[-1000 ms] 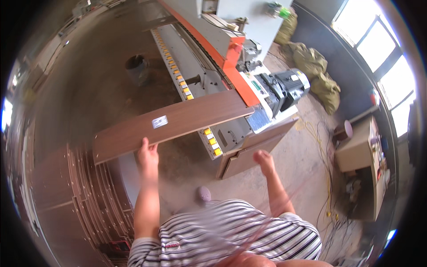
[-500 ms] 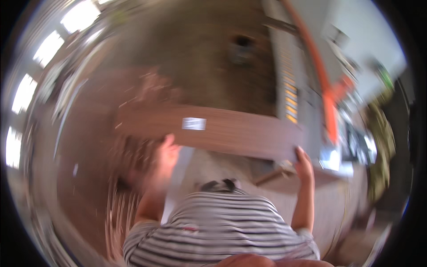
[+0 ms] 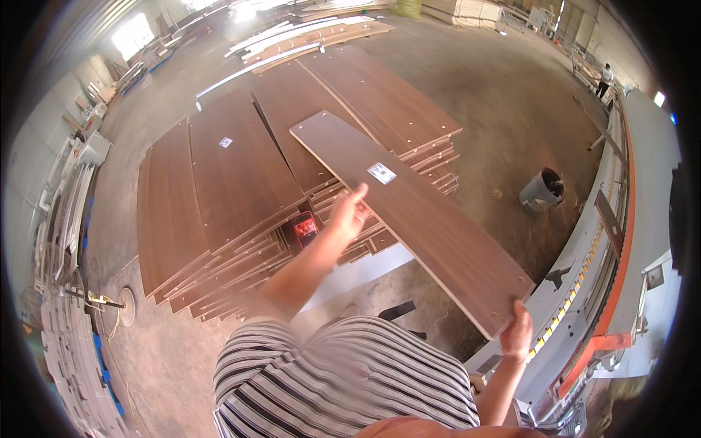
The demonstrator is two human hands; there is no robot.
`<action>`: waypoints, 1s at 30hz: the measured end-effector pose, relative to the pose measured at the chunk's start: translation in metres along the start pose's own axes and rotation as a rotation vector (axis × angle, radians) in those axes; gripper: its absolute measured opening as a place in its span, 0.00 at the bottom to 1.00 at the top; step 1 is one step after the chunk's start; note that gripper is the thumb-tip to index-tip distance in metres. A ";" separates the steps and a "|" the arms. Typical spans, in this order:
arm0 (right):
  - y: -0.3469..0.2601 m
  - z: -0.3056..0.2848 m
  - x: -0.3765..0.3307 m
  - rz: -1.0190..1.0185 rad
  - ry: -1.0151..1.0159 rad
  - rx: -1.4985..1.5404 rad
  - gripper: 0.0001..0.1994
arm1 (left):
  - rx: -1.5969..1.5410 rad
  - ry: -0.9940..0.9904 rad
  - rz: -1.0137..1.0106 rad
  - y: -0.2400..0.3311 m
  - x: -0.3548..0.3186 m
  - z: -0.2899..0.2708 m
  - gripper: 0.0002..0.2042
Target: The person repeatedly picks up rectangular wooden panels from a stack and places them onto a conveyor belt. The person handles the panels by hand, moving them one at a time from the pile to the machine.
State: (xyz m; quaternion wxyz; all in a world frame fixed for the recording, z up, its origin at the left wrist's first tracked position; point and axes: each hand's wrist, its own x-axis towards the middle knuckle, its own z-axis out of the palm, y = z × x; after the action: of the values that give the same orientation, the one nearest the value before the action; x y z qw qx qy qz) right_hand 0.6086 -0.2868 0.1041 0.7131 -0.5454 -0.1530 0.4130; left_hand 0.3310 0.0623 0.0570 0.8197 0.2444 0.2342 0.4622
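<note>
A long brown wood-grain board (image 3: 438, 223) with a white label stretches diagonally in front of me. Its far end lies over the stacked brown panels (image 3: 241, 164), though I cannot tell whether it touches them. Midway along the board's left edge, my left hand (image 3: 350, 210) grips it with the thumb uppermost. My right hand (image 3: 517, 333) is closed round the near right corner, fingers partly hidden beneath. A phone with a lit reddish screen (image 3: 304, 228) rests among the panel edges by my left forearm.
To my right runs a long grey machine with an orange rail (image 3: 626, 255) and a yellow-marked strip. A grey bucket (image 3: 542, 190) stands on the floor beside it. Long stacked strips (image 3: 69, 343) line the left side. Far off at the right is another person (image 3: 605, 80).
My view has swung from the machine toward the panel stacks. The board, which lay crosswise before me, now slants with its far end over the stack. Both hands stay at it.
</note>
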 end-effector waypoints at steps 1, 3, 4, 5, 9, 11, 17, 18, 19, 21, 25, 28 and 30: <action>0.004 0.041 -0.001 0.036 -0.072 0.038 0.23 | 0.015 0.032 0.014 -0.009 -0.015 0.023 0.14; 0.015 0.084 0.015 0.165 -0.363 0.053 0.23 | -0.023 -0.013 0.032 -0.027 -0.051 0.042 0.21; 0.033 0.086 0.031 0.250 -0.547 0.047 0.22 | 0.028 0.041 0.090 -0.028 -0.073 0.066 0.21; 0.045 0.105 0.039 0.249 -0.553 0.038 0.23 | 0.052 0.058 0.129 -0.029 -0.070 0.060 0.21; 0.047 0.180 0.036 0.187 -0.774 -0.100 0.30 | 0.134 0.149 0.129 0.032 -0.036 0.039 0.16; 0.053 0.174 0.034 0.141 -0.758 -0.192 0.28 | 0.195 0.369 0.120 0.060 0.009 0.005 0.18; 0.121 0.100 0.034 0.252 -0.383 -0.359 0.17 | 2.204 0.693 0.763 0.104 0.063 -0.075 0.34; 0.129 0.089 0.029 0.292 -0.348 -0.482 0.16 | 2.281 0.598 0.686 0.099 0.069 -0.093 0.36; 0.151 0.068 0.024 0.336 -0.288 -0.418 0.16 | 2.329 0.495 0.515 0.083 0.067 -0.090 0.34; 0.189 0.022 0.013 0.429 -0.183 -0.385 0.15 | 2.403 0.408 0.343 0.068 0.065 -0.081 0.32; 0.279 -0.090 -0.022 0.493 -0.047 -0.385 0.14 | 2.470 0.404 0.439 0.066 0.073 -0.087 0.26; 0.357 -0.203 -0.066 0.246 -0.123 -0.653 0.13 | 2.457 0.294 0.458 0.065 0.073 -0.070 0.24; 0.322 -0.172 -0.086 0.592 0.312 -0.241 0.15 | 2.480 0.342 0.454 0.079 0.064 -0.085 0.24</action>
State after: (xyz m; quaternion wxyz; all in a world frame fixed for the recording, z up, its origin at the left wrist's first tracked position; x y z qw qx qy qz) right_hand 0.5352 -0.4435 -0.2285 0.5077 -0.7027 0.0749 0.4927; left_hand 0.2582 0.1696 0.0301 -0.0954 0.8161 0.5630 0.0890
